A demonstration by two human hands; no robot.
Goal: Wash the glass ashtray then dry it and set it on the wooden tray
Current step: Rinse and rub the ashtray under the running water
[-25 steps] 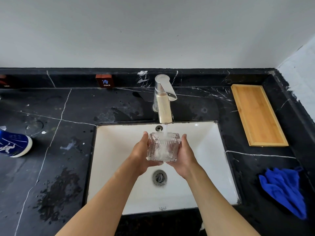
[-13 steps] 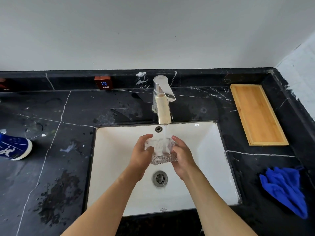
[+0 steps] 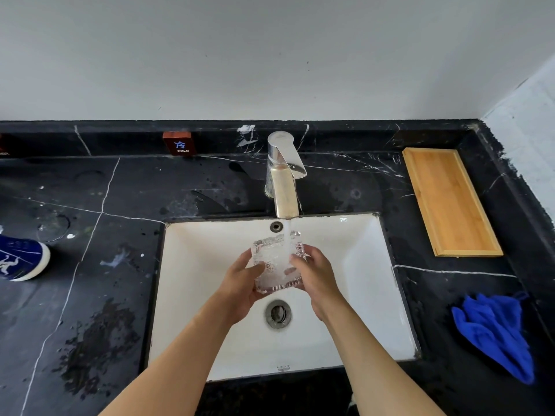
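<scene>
The square cut-glass ashtray [image 3: 274,262] is held over the white sink [image 3: 354,265], tilted with its hollow facing me, under the water running from the chrome faucet [image 3: 283,178]. My left hand [image 3: 243,280] grips its left side and my right hand [image 3: 315,271] grips its right side, thumbs on the front. The wooden tray [image 3: 447,202] lies bare on the black counter at the back right. A blue cloth [image 3: 495,331] is crumpled on the counter to the right of the sink.
The black marble counter [image 3: 90,265] around the sink has wet patches on the left. A blue-and-white object [image 3: 21,259] sits at the far left edge. A small red COLD sign [image 3: 180,144] stands against the backsplash. The drain [image 3: 278,313] lies below my hands.
Both hands have turned the ashtray under the stream, from upright to flat to tilted toward me. The water keeps running.
</scene>
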